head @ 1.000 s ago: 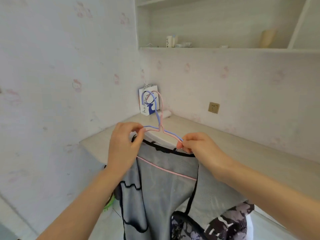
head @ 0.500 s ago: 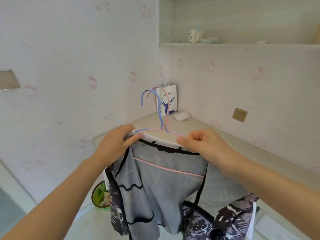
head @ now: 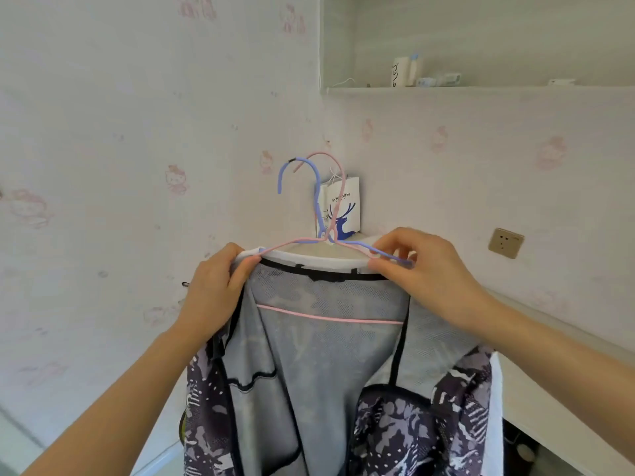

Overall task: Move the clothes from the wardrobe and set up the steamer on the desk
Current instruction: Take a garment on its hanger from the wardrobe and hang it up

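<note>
Your left hand (head: 216, 290) grips the jacket's (head: 326, 355) left shoulder. The hangers (head: 325, 237) run side to side between your hands. Your right hand (head: 422, 269) pinches the blue hanger arm at the collar. Both arms are reaching forward with the jacket up in the air. The desk (head: 556, 341) is off to the right, so your right hand's closer, I reckon.

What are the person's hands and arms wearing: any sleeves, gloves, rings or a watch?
Nothing shows. The left hand and right hand have no gloves or rings. The left forearm and right forearm are bare to the frame edge: no sleeve, watch or bracelet in view.
</note>
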Action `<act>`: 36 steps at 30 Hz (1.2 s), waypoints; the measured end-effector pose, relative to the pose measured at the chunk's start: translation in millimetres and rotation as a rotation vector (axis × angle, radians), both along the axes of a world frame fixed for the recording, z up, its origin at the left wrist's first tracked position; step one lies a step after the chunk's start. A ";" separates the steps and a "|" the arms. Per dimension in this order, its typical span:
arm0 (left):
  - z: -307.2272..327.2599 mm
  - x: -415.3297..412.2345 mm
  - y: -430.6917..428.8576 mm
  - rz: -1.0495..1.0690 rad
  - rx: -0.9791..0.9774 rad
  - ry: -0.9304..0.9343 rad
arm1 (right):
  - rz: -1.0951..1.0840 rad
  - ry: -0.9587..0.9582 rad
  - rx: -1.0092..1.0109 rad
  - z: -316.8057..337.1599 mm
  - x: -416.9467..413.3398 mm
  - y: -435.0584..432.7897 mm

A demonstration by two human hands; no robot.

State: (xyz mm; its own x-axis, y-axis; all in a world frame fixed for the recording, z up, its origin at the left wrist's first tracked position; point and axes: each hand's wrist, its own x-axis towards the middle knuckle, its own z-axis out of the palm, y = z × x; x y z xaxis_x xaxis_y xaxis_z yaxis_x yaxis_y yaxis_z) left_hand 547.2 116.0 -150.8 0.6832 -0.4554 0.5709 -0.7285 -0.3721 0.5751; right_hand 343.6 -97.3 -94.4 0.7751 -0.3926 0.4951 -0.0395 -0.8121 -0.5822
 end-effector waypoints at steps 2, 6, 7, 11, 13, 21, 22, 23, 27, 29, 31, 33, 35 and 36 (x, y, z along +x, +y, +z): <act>1.4 24.1 0.4 0.002 -0.010 0.003 | -0.011 -0.001 -0.080 -4.1 13.3 -10.5; 3.0 67.7 -3.1 -0.001 -0.014 0.003 | -0.090 0.039 -0.221 -28.1 36.8 -25.2; 3.1 77.5 -5.4 -0.006 -0.012 -0.004 | -0.111 0.036 -0.258 -33.2 43.0 -27.1; 1.5 110.5 -19.2 -0.045 -0.007 -0.032 | -0.175 0.019 -0.427 -46.5 71.2 -35.9; 1.0 123.9 -28.0 -0.049 0.000 -0.043 | -0.227 -0.002 -0.494 -51.0 87.1 -40.7; 6.6 177.8 -76.9 -0.029 -0.009 -0.093 | -0.391 0.015 -0.673 -47.0 150.4 -84.3; 6.8 185.5 -84.7 -0.026 -0.011 -0.092 | -0.394 0.013 -0.670 -46.2 158.8 -92.8; 7.4 192.9 -92.7 -0.025 -0.014 -0.091 | -0.394 0.009 -0.665 -45.3 167.5 -101.4; 9.3 223.3 -128.6 -0.014 -0.035 -0.077 | -0.388 0.001 -0.659 -39.7 204.1 -138.7; 10.2 239.6 -149.3 -0.004 -0.050 -0.049 | -0.387 -0.002 -0.652 -37.2 223.0 -159.6; 10.9 257.2 -170.2 0.007 -0.047 -0.038 | -0.384 0.012 -0.620 -35.1 243.0 -181.8; 10.0 274.9 -190.6 0.018 -0.026 -0.048 | -0.372 0.039 -0.608 -34.6 263.0 -204.6; 6.5 293.0 -210.9 0.031 -0.002 -0.049 | -0.353 0.069 -0.599 -36.5 283.1 -227.2; 3.4 302.2 -220.8 0.039 0.009 -0.045 | -0.339 0.088 -0.591 -38.6 293.2 -238.8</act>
